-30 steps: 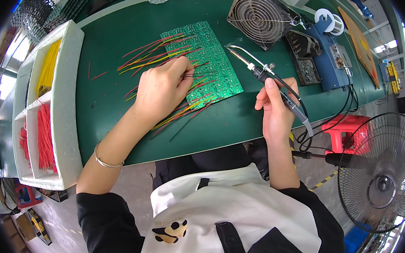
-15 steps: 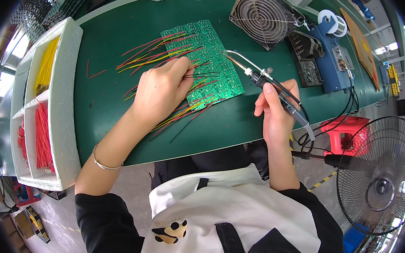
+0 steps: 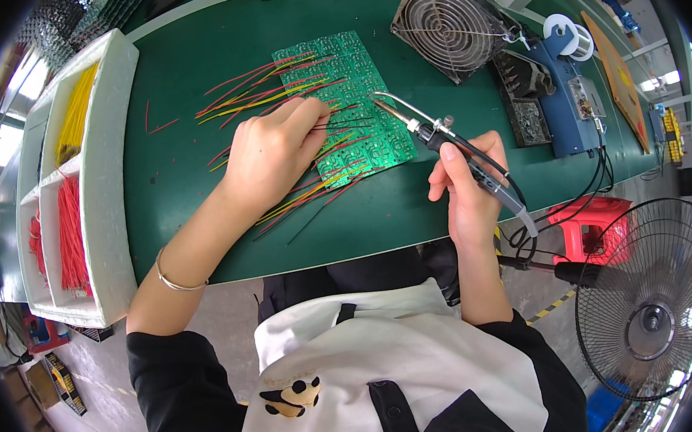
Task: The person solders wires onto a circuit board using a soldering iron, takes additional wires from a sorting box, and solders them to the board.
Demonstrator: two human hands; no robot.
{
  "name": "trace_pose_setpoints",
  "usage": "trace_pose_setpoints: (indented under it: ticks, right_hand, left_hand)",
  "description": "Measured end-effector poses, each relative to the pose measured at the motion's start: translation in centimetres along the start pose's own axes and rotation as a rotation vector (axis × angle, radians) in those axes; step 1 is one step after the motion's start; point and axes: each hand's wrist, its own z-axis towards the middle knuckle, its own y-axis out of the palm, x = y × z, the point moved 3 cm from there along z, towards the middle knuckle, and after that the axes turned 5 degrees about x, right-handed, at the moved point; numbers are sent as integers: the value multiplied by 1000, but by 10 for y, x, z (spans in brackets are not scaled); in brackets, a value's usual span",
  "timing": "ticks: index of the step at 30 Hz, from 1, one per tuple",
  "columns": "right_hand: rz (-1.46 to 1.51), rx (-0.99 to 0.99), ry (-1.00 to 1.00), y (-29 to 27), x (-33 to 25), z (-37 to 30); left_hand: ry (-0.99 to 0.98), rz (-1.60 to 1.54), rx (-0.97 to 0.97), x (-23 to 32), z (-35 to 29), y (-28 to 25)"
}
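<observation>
Left hand (image 3: 271, 145) had its fingers pinched together, basically no gap, on some black wires (image 3: 347, 122) poking out over the green board (image 3: 359, 77), which sat under and just right of those fingertips. Right hand (image 3: 471, 182) had its fingers curled around the iron (image 3: 431, 136), thumb on top, tip over the board just right of the left fingers; couldn't tell if it touched. My read: a wire was being lined up for soldering, and the next move called for a steady pinch while the tip met the joint. Red and yellow wires (image 3: 252, 105) fanned out beyond and left of the pinch. Well left of the left fingers, on the counter (image 3: 181, 188), was a white tray (image 3: 117, 153): yellow strands (image 3: 78, 115) in a far slot, red strands (image 3: 72, 237) in a nearer one.
</observation>
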Motion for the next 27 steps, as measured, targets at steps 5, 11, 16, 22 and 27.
trace_pose_setpoints:
  ticks: [5,11,16,22,27]
  right_hand:
    - [-15,-11,-1,1,-1,0]
    - [-16,-16,7,1,0,0]
    - [-25,-28,7,2,0,0]
    - [-47,-36,12,2,1,0]
    - [-43,-31,21,2,-1,-1]
  left_hand:
    - [1,-5,8,0,0,1]
    - [4,-1,17,-1,-1,2]
    - [2,-4,23,1,0,1]
    - [-3,-2,9,0,-1,2]
    - [-2,3,10,0,-2,1]
